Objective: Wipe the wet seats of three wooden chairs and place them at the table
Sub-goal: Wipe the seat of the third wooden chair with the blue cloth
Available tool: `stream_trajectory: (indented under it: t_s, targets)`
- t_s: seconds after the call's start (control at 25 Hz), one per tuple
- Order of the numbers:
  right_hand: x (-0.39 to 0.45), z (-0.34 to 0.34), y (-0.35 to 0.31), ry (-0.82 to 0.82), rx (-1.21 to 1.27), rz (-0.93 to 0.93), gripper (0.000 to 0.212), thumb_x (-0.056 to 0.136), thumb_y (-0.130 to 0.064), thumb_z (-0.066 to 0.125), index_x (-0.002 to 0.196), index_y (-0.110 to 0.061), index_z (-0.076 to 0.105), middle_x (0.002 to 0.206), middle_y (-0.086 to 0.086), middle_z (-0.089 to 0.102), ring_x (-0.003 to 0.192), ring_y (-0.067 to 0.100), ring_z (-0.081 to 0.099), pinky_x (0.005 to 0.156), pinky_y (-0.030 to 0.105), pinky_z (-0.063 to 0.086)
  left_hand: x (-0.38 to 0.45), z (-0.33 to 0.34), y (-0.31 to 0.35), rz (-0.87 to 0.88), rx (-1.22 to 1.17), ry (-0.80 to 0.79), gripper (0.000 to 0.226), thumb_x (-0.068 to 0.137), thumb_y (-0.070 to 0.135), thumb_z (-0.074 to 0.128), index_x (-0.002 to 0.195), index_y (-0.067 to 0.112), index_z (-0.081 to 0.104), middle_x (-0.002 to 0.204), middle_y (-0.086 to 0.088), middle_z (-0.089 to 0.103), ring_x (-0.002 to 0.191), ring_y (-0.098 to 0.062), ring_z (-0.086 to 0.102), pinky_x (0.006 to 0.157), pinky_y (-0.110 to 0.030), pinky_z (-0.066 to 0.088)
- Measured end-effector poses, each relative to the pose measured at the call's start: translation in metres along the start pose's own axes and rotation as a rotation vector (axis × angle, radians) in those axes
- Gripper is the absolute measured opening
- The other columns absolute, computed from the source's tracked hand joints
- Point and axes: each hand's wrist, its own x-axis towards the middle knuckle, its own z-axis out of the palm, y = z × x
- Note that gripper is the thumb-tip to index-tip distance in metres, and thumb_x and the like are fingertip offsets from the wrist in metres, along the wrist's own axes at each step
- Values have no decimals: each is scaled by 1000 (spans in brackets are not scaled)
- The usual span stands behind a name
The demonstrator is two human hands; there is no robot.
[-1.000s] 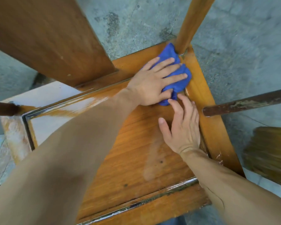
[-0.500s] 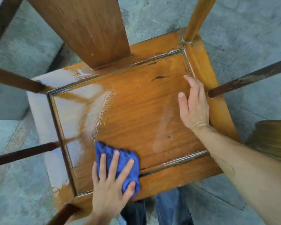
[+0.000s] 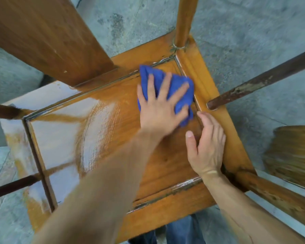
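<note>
blue rag (image 3: 167, 81), soft/limp, lay under flat open left hand (image 3: 161, 110); right hand (image 3: 207, 148) flat, gripping nothing, steadied stiff, prob. slick wet seat (image 3: 113, 131).

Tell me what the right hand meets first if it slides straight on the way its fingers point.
The right hand lies flat on the chair seat, fingers pointing toward the far corner. Straight ahead, its fingertips would probably first meet the blue cloth under the left hand; the gap already looks very small.
</note>
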Motion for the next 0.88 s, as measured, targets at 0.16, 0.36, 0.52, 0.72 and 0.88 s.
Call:
stream_trajectory:
  t_s: [0.16,0.36,0.52,0.72,0.88]
  targets:
    - [-2,3,-1,-96,-184,-19,58,91,-48,46,142,-23,47,149,4,47,137,28,40,105,47,32,95,-11,-40,-92,29,-92,57,97,64,23,152,56,12,169,1,9,153,-40,4,119,-66,5]
    - [-1,3,-4,-144,-275,4,56,86,-48,50,138,-27,51,149,1,46,137,26,37,102,48,34,81,-13,-38,-271,-81,-90,56,102,54,22,156,46,10,169,2,6,155,-34,-1,122,-60,2]
    - [8,8,-9,-137,-372,-69,48,85,-42,55,130,-24,59,145,1,51,132,30,44,100,50,34,-9,-15,-43,-292,-36,-34,59,101,51,25,158,34,19,167,-6,16,154,-35,10,121,-60,11]
    - [44,31,-30,-184,-342,-198,45,89,-35,52,132,-23,58,145,2,51,132,28,44,104,49,36,-143,-20,-59,-45,87,-92,59,103,53,29,156,28,29,165,-8,24,153,-37,17,118,-63,21]
    - [46,34,-29,-173,-373,-192,41,90,-31,51,130,-22,58,143,3,51,130,29,44,103,49,37,-46,-19,-56,-17,55,-44,56,105,44,28,157,24,29,165,-4,24,154,-29,14,124,-53,14]
